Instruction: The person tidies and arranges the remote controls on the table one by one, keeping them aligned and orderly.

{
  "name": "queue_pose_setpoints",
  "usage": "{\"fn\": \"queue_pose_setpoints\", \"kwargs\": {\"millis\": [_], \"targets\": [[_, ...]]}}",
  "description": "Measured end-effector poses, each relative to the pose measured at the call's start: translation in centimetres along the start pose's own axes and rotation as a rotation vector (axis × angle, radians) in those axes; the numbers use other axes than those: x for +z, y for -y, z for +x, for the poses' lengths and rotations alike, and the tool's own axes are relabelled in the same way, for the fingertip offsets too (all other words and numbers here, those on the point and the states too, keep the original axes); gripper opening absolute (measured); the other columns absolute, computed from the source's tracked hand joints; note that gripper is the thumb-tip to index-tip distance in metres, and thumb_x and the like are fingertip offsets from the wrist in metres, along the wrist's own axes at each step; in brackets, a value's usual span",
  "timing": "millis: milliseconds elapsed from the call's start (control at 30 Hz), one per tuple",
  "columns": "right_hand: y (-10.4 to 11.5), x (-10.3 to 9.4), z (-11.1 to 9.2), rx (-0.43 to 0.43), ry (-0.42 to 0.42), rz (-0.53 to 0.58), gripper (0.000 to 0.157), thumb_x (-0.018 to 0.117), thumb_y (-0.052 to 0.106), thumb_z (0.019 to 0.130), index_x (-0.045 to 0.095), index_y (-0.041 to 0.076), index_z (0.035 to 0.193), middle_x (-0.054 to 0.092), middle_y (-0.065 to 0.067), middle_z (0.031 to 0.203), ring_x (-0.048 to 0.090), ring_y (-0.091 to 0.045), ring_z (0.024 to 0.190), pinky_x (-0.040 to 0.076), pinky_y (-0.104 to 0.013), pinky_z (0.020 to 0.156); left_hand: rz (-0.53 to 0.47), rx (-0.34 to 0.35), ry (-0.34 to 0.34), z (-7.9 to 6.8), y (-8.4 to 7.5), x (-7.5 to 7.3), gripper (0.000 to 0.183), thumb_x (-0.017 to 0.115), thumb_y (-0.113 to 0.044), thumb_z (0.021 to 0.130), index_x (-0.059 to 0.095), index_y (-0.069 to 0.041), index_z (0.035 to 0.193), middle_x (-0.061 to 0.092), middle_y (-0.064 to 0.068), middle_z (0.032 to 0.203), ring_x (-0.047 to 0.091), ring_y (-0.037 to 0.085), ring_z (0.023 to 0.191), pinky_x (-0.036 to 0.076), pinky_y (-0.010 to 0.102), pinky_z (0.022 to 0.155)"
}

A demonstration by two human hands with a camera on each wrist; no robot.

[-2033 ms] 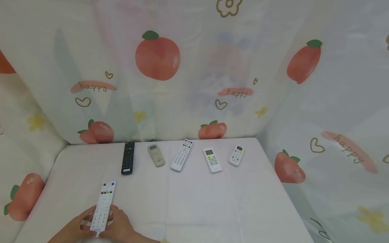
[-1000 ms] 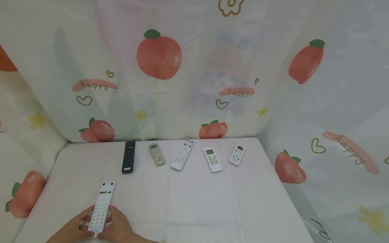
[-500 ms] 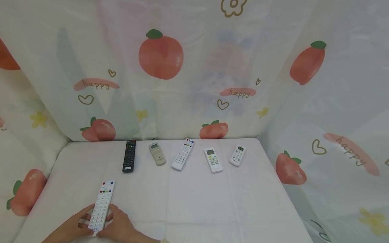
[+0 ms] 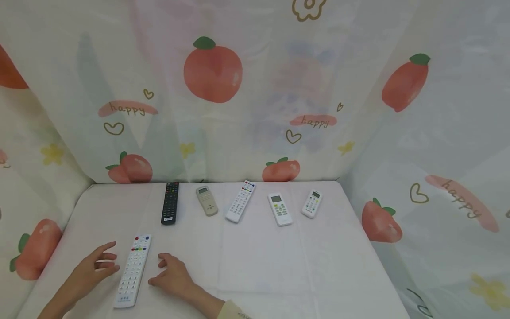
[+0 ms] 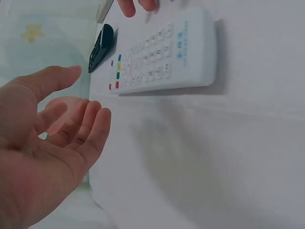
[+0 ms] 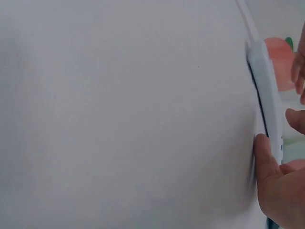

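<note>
A long white remote control (image 4: 133, 272) with coloured buttons near its far end lies face up on the white-covered table, at the front left in the head view. My left hand (image 4: 88, 271) is just to its left, fingers parted and apart from it. On the other side, my right hand (image 4: 174, 275) hovers with loosely bent fingers and nothing between them. The left wrist view shows the remote's near end (image 5: 200, 52) beyond the left palm (image 5: 52, 148). In the right wrist view the remote's side (image 6: 268, 90) shows past the right fingers (image 6: 264, 155).
Along the back edge lie a black remote (image 4: 170, 203), a beige remote (image 4: 206, 201), a white remote with coloured buttons (image 4: 241, 202) and two white remotes with small screens (image 4: 280, 210) (image 4: 312, 204). A fruit-printed curtain (image 4: 255, 88) stands behind and at both sides.
Both hands have let go of the long white remote and moved apart, left hand to the left, right hand to the right. The remote stays on the table; the head view has shifted slightly.
</note>
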State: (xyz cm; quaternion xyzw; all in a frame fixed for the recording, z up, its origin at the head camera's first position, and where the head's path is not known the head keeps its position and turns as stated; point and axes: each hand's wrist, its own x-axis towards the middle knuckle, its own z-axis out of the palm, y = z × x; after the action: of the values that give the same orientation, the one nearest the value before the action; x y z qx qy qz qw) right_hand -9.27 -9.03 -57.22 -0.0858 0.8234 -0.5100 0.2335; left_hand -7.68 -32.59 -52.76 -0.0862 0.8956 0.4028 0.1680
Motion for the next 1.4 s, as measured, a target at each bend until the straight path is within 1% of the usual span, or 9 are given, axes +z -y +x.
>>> {"fn": "queue_pose_setpoints", "kwargs": {"millis": [167, 333, 600, 767, 900, 1033, 1133, 1233, 1400], "targets": [[-0.1, -1.7, 0.8, -0.084, -0.025, -0.011, 0.057, 0.082, 0.015, 0.083, 0.058, 0.014, 0.135, 0.063, 0.009, 0.108, 0.061, -0.001, 0.088, 0.052, -0.019, 0.074, -0.007, 0.067, -0.022, 1.1, -1.1, 0.3, 0.076, 0.069, -0.03, 0.095, 0.029, 0.004, 0.151, 0.055, 0.03, 0.126, 0.058, 0.043, 0.111, 0.054, 0.052, 0.084], [-0.2, -2.9, 1.8, -0.121, -0.059, 0.009, 0.056, 0.081, 0.014, 0.084, 0.058, 0.013, 0.135, 0.066, 0.005, 0.116, 0.064, -0.005, 0.099, 0.052, -0.021, 0.081, -0.016, 0.124, -0.028, 2.4, -2.5, 1.1, 0.072, 0.067, -0.028, 0.096, 0.031, 0.003, 0.15, 0.057, 0.027, 0.125, 0.058, 0.041, 0.111, 0.054, 0.052, 0.086], [-0.5, -5.0, 3.4, -0.15, -0.099, 0.007, 0.057, 0.079, 0.017, 0.087, 0.054, 0.012, 0.139, 0.065, -0.002, 0.123, 0.064, -0.012, 0.108, 0.052, -0.024, 0.087, -0.003, 0.137, -0.035, 4.4, -4.0, 1.9, 0.066, 0.065, -0.025, 0.098, 0.033, 0.002, 0.15, 0.057, 0.028, 0.127, 0.058, 0.042, 0.113, 0.053, 0.052, 0.087], [-0.1, -6.5, 4.8, -0.142, -0.121, -0.014, 0.059, 0.078, 0.018, 0.087, 0.052, 0.01, 0.14, 0.064, -0.008, 0.124, 0.065, -0.016, 0.11, 0.053, -0.025, 0.087, -0.043, 0.157, -0.028, 5.4, -4.5, 2.1, 0.066, 0.063, -0.026, 0.099, 0.032, 0.003, 0.15, 0.055, 0.03, 0.129, 0.056, 0.045, 0.116, 0.052, 0.053, 0.089], [0.3, -7.4, 6.0, -0.105, -0.133, 0.004, 0.059, 0.077, 0.018, 0.088, 0.052, 0.011, 0.141, 0.063, -0.008, 0.125, 0.064, -0.017, 0.11, 0.053, -0.027, 0.088, -0.098, 0.144, -0.006, 6.4, -4.6, 2.2, 0.068, 0.062, -0.028, 0.1, 0.029, 0.003, 0.151, 0.052, 0.031, 0.133, 0.054, 0.047, 0.119, 0.051, 0.055, 0.092], [0.8, -7.9, 7.0, -0.104, -0.124, 0.005, 0.06, 0.076, 0.017, 0.089, 0.051, 0.01, 0.142, 0.062, -0.01, 0.127, 0.064, -0.02, 0.111, 0.054, -0.028, 0.086, -0.124, 0.12, -0.001, 7.6, -4.8, 2.5, 0.069, 0.061, -0.029, 0.1, 0.027, 0.002, 0.152, 0.05, 0.032, 0.135, 0.052, 0.048, 0.121, 0.049, 0.057, 0.093], [1.2, -8.1, 7.7, -0.107, -0.118, 0.01, 0.059, 0.076, 0.016, 0.089, 0.051, 0.009, 0.142, 0.062, -0.012, 0.127, 0.064, -0.022, 0.11, 0.054, -0.028, 0.085, -0.127, 0.106, -0.007, 8.6, -5.0, 2.7, 0.069, 0.061, -0.029, 0.1, 0.027, 0.001, 0.152, 0.049, 0.032, 0.136, 0.052, 0.048, 0.121, 0.048, 0.058, 0.093], [1.4, -8.2, 8.4, -0.091, -0.112, 0.016, 0.059, 0.076, 0.015, 0.089, 0.051, 0.009, 0.142, 0.063, -0.012, 0.125, 0.066, -0.021, 0.107, 0.055, -0.028, 0.084, -0.128, 0.09, -0.016, 9.5, -5.3, 3.0, 0.07, 0.061, -0.03, 0.1, 0.027, 0.001, 0.152, 0.047, 0.033, 0.138, 0.05, 0.048, 0.122, 0.047, 0.059, 0.095], [1.3, -8.4, 9.2, -0.051, -0.12, 0.016, 0.059, 0.076, 0.016, 0.088, 0.052, 0.011, 0.142, 0.065, -0.01, 0.122, 0.065, -0.02, 0.103, 0.054, -0.03, 0.083, -0.152, 0.057, -0.03, 10.8, -5.3, 3.2, 0.069, 0.062, -0.026, 0.099, 0.027, 0.002, 0.152, 0.041, 0.035, 0.142, 0.046, 0.05, 0.125, 0.045, 0.059, 0.097]]}}
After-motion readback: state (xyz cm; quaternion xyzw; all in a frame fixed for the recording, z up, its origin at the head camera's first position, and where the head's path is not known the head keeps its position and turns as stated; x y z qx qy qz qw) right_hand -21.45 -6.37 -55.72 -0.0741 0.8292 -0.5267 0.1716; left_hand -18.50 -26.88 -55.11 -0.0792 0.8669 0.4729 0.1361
